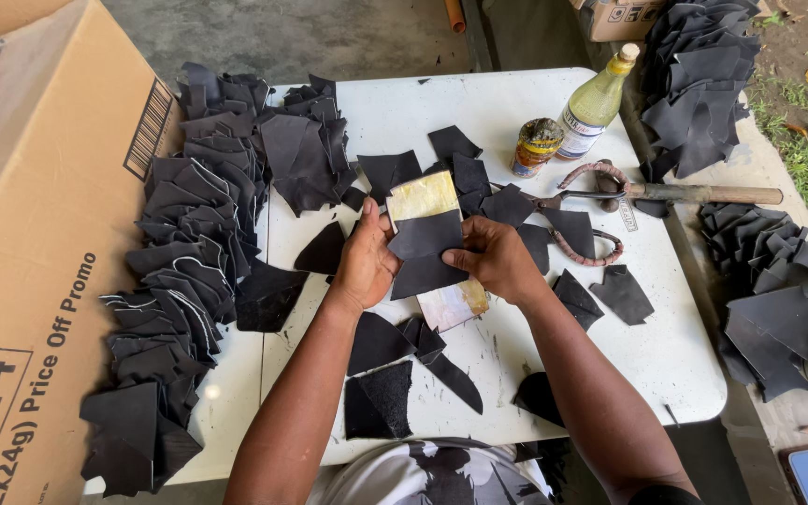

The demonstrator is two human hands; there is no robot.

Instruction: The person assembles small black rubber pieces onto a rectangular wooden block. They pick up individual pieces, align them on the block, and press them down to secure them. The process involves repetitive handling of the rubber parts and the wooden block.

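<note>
Both hands meet over the middle of the white bench [516, 103]. The left hand [364, 266] and the right hand [496, 259] pinch one black leather piece [425, 251] between them, the fingers of each clamped on its side edges, thumbs on top. The piece lies directly between the two sets of fingers, equally near both hands, its long axis running away from the person and tilted slightly to the right. Under it, and touching it, sits a yellowish rectangular block [425, 198] that shows beyond the fingers at the far end and again at the near end. More loose black offcuts [378, 402] lie nearer the person than the fingers. Beyond the right fingers rest large shears [584, 201] with wrapped handles, a small jar [537, 147] and a bottle [596, 103]. Left of the left fingers runs a long row of stacked black pieces [184, 252] beside a cardboard box [35, 234].
</note>
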